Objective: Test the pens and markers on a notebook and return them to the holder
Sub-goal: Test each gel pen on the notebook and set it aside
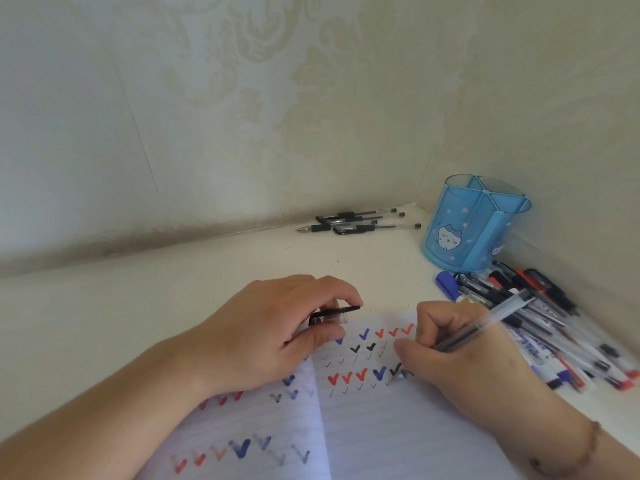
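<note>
An open lined notebook [363, 431] lies in front of me, covered with red, blue and black check marks. My right hand [460, 362] grips a clear-barrelled pen [485, 325] with its tip down on the right page, beside a black check. My left hand [273, 327] rests on the notebook's upper left and pinches the pen's clear cap with a black clip [332, 315]. A blue divided pen holder [474, 223] with a cat picture stands at the back right; no pens show in it.
A heap of pens and markers [540, 317] lies right of the notebook, in front of the holder. Several black pens [356, 221] lie by the back wall. The white desk [138, 306] sits in a wallpapered corner, walls close behind and to the right.
</note>
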`<state>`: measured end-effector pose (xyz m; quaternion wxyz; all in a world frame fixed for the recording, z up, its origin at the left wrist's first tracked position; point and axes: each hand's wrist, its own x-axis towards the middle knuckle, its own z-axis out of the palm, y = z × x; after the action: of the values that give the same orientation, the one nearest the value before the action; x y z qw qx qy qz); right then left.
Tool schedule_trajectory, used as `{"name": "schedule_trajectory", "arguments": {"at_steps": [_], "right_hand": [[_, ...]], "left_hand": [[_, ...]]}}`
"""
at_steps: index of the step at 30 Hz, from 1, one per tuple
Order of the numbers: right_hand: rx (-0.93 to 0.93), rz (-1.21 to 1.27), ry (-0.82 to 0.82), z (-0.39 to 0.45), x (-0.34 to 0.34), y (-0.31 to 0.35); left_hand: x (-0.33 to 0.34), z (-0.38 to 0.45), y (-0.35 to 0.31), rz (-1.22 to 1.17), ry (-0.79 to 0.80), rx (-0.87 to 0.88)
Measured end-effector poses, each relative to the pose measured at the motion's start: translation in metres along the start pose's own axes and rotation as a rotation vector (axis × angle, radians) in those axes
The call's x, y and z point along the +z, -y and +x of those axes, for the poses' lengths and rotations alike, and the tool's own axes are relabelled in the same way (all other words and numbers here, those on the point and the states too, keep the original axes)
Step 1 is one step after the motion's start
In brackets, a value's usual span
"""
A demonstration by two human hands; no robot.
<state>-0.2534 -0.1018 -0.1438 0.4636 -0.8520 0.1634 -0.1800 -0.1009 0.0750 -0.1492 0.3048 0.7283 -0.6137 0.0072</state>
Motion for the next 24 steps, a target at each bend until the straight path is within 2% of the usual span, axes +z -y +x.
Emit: {"name": "schedule_trajectory", "arguments": {"at_steps": [4, 7, 11, 24], "right_hand": [[0.024, 0.057, -0.038, 0.0, 0.001, 0.002], [0.022, 0.318, -0.049, 0.0, -0.002, 0.01], [-0.03, 0.561, 0.12, -0.002, -0.008, 0.016], [-0.029, 0.62, 0.199, -0.004, -0.002, 0.014]], "left_hand": [[0.0, 0.0, 0.001, 0.004, -0.009, 0.011], [0.001, 0.0, 0.002, -0.041, -0.023, -0.003], [0.002, 0.0, 0.004, -0.08, -0.053, -0.024], [0.0, 0.001, -0.006, -0.081, -0.074, 0.155]]}}
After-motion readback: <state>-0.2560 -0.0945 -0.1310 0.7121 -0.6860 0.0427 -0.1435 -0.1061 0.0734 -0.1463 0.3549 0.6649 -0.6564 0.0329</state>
